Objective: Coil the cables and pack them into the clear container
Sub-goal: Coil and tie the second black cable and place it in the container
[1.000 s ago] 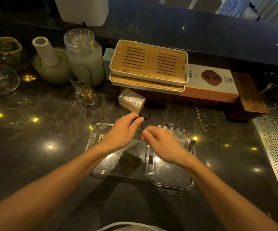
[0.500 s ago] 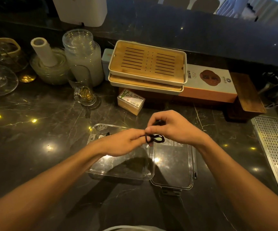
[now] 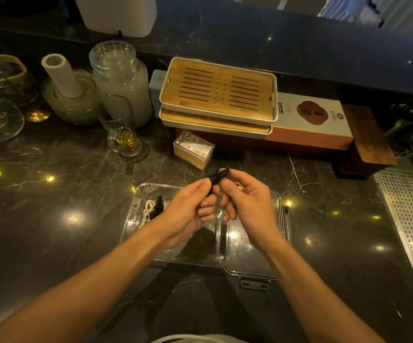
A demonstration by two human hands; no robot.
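The countertop [image 3: 52, 219] is dark brown-black marble, veined thinly in pale lines and dotted with warm yellow light glints. On it the container [image 3: 175, 253] is clear. Inside its far left corner lie a white cable [image 3: 148, 208] and a black cable [image 3: 158, 206]. Above the container, a black cable bundle [image 3: 217, 178]. Behind the container, a tan tray [image 3: 219, 91] with dark slots and a cream rim; right of the tray, a white-and-orange box [image 3: 311, 120], perhaps printed brown.

Stacked bamboo trays [image 3: 219, 94] top an orange box [image 3: 309, 125] — glass jar [image 3: 120, 78] left.
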